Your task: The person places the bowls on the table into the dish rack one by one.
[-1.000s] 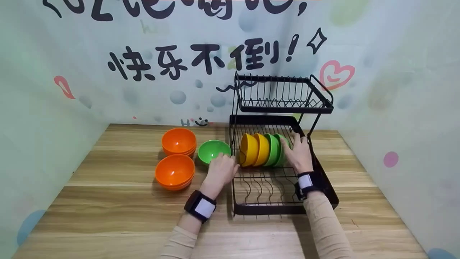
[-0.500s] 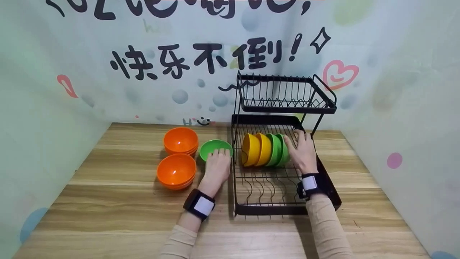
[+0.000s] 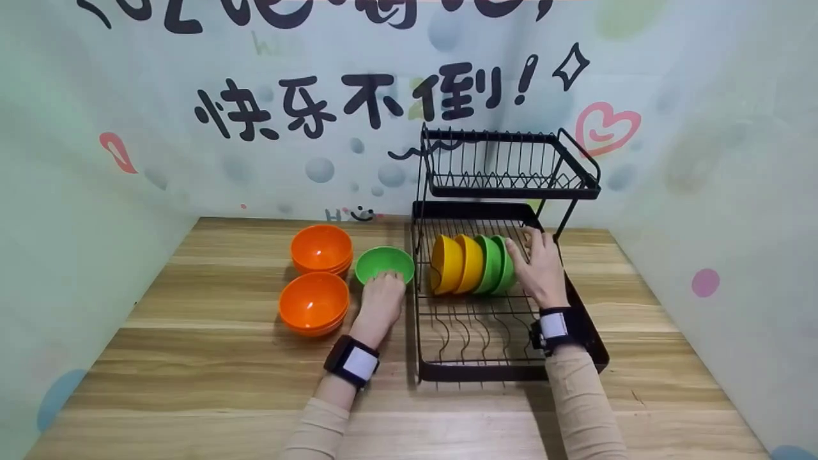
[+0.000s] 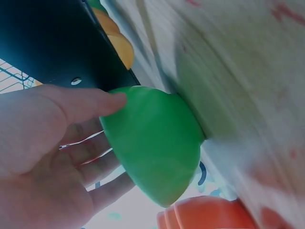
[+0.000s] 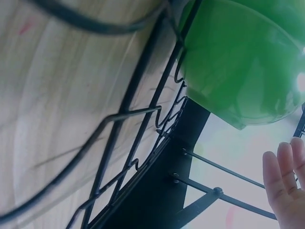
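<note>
A green bowl (image 3: 385, 259) stands on the table just left of the dish rack. My left hand (image 3: 381, 299) pinches its near rim. In the left wrist view the thumb (image 4: 112, 101) lies against the outside of the green bowl (image 4: 152, 143), while the other fingers go behind the rim. On the rack's lower tier, two yellow bowls (image 3: 446, 265) and two green bowls (image 3: 505, 265) stand on edge in a row. My right hand (image 3: 542, 271) is at the right end of this row with its fingers extended; the right wrist view shows its fingertips apart from the nearest green bowl (image 5: 238, 62).
The black two-tier dish rack (image 3: 482, 370) stands right of centre, its upper basket (image 3: 511, 193) above the back of the lower tier. Two stacks of orange bowls, a back one (image 3: 321, 248) and a front one (image 3: 314, 303), stand left of the single green bowl.
My left hand has moved left from the rack's edge to the single green bowl and taken hold of its rim. My right hand has shifted slightly right, away from the bowl row.
</note>
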### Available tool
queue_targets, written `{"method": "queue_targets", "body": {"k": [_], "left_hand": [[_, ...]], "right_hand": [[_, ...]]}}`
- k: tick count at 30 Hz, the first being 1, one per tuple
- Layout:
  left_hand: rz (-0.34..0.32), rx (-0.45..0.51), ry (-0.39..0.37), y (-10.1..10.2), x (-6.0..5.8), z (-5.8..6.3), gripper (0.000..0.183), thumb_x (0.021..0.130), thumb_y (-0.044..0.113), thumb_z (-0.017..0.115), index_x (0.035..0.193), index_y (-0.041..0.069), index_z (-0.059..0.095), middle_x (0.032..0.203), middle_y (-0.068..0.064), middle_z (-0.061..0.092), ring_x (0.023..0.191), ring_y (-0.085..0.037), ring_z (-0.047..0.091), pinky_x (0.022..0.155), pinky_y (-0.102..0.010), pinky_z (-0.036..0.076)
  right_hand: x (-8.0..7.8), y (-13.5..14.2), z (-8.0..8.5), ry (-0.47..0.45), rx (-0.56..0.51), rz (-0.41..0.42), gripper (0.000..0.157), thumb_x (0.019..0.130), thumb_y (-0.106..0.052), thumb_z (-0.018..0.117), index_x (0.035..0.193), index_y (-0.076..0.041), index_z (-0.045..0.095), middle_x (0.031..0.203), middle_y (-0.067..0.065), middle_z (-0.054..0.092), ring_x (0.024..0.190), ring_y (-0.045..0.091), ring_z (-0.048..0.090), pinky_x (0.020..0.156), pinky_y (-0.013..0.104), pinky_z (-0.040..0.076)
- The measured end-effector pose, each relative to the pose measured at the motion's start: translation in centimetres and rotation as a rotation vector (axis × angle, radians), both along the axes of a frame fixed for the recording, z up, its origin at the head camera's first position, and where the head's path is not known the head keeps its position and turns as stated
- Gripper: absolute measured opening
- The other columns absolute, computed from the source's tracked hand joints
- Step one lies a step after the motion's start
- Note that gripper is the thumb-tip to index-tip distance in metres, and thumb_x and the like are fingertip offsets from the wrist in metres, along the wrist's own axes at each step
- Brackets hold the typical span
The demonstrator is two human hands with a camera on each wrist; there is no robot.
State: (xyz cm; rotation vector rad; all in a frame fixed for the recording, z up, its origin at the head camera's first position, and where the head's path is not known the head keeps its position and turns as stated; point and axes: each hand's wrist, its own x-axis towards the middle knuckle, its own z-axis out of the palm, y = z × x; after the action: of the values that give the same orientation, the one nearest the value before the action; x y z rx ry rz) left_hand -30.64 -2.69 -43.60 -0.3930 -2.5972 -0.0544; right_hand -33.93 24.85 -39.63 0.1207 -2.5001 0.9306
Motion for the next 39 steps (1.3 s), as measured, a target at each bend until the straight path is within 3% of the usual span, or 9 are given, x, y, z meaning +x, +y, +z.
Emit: {"method": "queue_targets", "body": {"k": [15,27,32,39], "left_hand": [[-0.014,-0.002,0.035,0.0,-0.5,-0.3,0.019,0.070,-0.004,0.071,0.087,0.003,0.068,0.082,-0.009,0.069,0.074,-0.025,0.065,0.057,-0.037,0.055],[0.000,-0.039,0.087,0.1,-0.3,-0.1,0.019,0.069,0.000,0.072,0.086,0.005,0.066,0.078,-0.008,0.067,0.069,-0.025,0.065,0.051,-0.036,0.052],[-0.001,-0.063,0.186,0.2,-0.1,0.3,0.016,0.069,0.002,0.071,0.083,0.007,0.066,0.074,-0.005,0.065,0.064,-0.022,0.064,0.047,-0.034,0.050],[0.001,-0.057,0.199,0.3,0.3,1.5,0.021,0.068,0.002,0.072,0.086,0.008,0.064,0.079,-0.005,0.065,0.069,-0.021,0.063,0.049,-0.033,0.050]], "right_hand": [[0.2,0.0,0.4,0.041,-0.012,0.013,0.055,0.095,-0.048,0.047,0.132,-0.008,0.048,0.108,0.019,0.050,0.101,0.033,0.049,0.089,0.050,0.041],[0.4,-0.1,0.4,0.005,-0.036,0.033,0.057,0.095,-0.053,0.044,0.132,-0.011,0.048,0.113,0.018,0.052,0.105,0.032,0.052,0.090,0.050,0.043],[0.6,-0.3,0.7,0.004,-0.051,0.060,0.058,0.095,-0.053,0.044,0.132,-0.008,0.048,0.106,0.015,0.052,0.098,0.029,0.053,0.085,0.045,0.044],[0.9,-0.8,1.5,-0.012,-0.053,0.077,0.057,0.094,-0.052,0.046,0.130,-0.007,0.048,0.108,0.016,0.053,0.099,0.029,0.053,0.087,0.046,0.045]]}}
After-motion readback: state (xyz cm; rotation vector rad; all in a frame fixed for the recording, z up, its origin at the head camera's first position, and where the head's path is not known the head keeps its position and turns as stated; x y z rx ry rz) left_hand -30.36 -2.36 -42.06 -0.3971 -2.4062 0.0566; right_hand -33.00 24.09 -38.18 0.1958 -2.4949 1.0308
